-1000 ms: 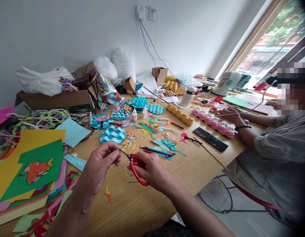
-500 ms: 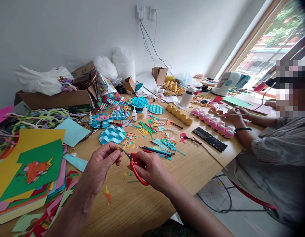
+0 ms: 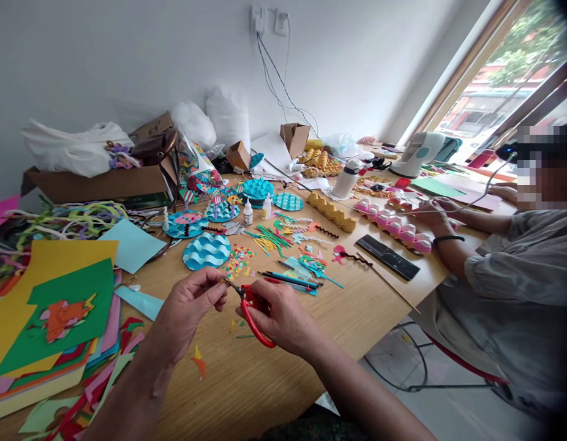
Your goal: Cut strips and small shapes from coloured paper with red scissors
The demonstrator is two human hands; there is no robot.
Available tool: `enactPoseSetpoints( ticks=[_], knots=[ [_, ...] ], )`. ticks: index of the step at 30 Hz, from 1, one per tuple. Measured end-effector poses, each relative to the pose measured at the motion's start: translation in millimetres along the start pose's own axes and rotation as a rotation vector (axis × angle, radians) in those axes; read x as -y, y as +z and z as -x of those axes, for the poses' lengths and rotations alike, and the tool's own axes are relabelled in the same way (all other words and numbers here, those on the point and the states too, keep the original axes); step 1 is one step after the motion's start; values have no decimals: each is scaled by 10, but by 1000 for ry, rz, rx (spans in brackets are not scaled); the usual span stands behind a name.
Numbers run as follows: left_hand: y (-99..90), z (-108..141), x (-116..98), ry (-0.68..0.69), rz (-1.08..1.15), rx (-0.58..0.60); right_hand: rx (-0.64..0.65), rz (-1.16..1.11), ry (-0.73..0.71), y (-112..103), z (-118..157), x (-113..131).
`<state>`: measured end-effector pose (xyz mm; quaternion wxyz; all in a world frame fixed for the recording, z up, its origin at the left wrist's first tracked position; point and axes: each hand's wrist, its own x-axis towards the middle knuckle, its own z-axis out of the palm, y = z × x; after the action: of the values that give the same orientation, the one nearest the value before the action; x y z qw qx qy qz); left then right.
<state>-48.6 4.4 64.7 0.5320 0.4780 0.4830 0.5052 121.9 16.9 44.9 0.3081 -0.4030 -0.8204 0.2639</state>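
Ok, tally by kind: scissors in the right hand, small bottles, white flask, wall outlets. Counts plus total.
Scissors in the right hand: 1
Small bottles: 2
White flask: 1
Wall outlets: 2
Total: 6

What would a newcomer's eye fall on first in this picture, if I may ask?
Most likely the red-handled metal scissors near the middle, held in the right hand with their tips close to the left hand. Just beyond lies the round blue disc with pale wavy strips. At the left, the orange paper cutout stands out on the bright green paper sheet.
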Motion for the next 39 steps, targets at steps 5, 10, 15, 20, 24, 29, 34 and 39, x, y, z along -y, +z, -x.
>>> enactPoseSetpoints(
  ticks=[5,10,15,20,24,29,34,39],
  knots=[
    [2,3,-12,-6,-7,-17,3,3,4,-9,10,-13],
    [-21,-1,0,-8,-13,-12,8,7,4,-6,15,-21],
    [-43,-11,19,-15,-7,-13,15,4,9,-13,12,-19],
    [-62,-5,28,-21,-10,-27,31,10,27,-27,16,-15],
    [-60,-6,24,-23,-6,-40,36,11,33,-32,18,-14],
    [-60,-5,18,-18,-12,-50,40,13,40,-33,16,-16],
    [-62,-12,8,-16,-14,-64,42,12,46,-31,19,-16],
    [-72,-22,15,2,-19,-51,46,14,50,-31,20,-16]
  ],
)
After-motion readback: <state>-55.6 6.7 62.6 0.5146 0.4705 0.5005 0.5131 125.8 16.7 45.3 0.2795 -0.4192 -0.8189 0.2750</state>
